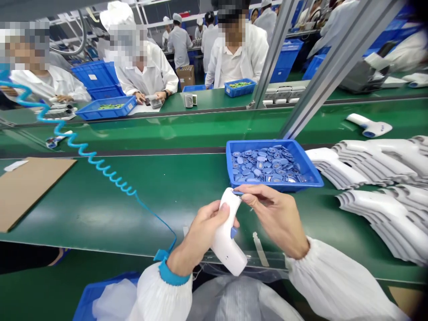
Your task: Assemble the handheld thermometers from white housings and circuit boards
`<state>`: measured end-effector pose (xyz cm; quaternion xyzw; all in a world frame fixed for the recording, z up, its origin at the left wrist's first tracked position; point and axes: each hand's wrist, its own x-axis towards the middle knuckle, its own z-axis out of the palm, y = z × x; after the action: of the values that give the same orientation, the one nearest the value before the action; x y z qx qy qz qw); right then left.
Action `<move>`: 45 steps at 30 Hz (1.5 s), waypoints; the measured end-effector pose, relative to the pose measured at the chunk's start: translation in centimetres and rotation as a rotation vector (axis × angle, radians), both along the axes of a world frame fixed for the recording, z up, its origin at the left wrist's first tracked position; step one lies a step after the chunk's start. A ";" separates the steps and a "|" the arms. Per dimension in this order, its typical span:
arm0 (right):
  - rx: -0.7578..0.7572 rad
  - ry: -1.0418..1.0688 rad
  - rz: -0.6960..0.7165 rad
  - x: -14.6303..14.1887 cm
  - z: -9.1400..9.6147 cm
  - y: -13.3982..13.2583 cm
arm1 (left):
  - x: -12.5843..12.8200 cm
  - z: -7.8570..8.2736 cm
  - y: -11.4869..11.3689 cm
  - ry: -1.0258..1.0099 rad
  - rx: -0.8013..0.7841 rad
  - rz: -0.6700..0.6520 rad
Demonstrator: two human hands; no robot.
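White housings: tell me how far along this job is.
Done: a white housing with a blue end lies on the far belt. In hand: the left hand holds a housing by its grip, and the right hand holds a small blue piece at its top. Left: stacks of bare housings on the right, and a blue tray heaped with blue pieces.
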<state>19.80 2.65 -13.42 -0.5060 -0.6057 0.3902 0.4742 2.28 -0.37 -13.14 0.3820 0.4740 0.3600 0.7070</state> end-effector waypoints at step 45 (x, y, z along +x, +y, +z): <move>-0.102 -0.601 0.326 -2.5 -1.8 -7.3 | -0.4 -3.1 0.7 1.098 0.827 0.208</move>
<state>17.26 -4.62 -15.26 -0.5180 -0.7708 0.3243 0.1802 1.90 0.35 -16.20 0.6995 0.6211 0.3314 0.1230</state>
